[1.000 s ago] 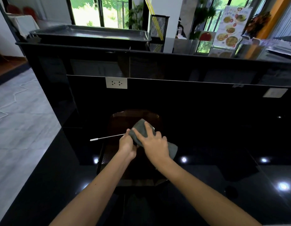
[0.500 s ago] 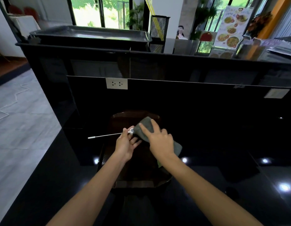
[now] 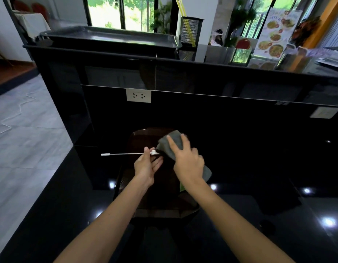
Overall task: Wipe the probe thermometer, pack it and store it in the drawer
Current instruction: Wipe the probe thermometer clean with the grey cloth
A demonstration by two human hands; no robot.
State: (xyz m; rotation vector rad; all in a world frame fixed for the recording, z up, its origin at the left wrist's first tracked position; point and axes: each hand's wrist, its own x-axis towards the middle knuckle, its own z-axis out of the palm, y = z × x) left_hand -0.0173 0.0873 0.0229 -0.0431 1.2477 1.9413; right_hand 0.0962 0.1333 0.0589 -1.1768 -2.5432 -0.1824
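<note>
Steel-stemmed probe thermometer (image 3: 126, 154): held level above a dark tray (image 3: 145, 209) on the black bench (image 3: 50, 215), stem pointing left. Left hand (image 3: 146, 166): pinching the stem by its white head. Right hand (image 3: 187, 160): closed on a grey cloth (image 3: 172, 142), pressing it against that head. Step in hand: wiping. Next, by judgement: drawing the cloth along the stem; packing and drawer not yet begun.

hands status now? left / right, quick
Left hand: closed on the probe thermometer near its head, stem pointing left.
Right hand: closed on the grey cloth, pressed at the thermometer's head.
</note>
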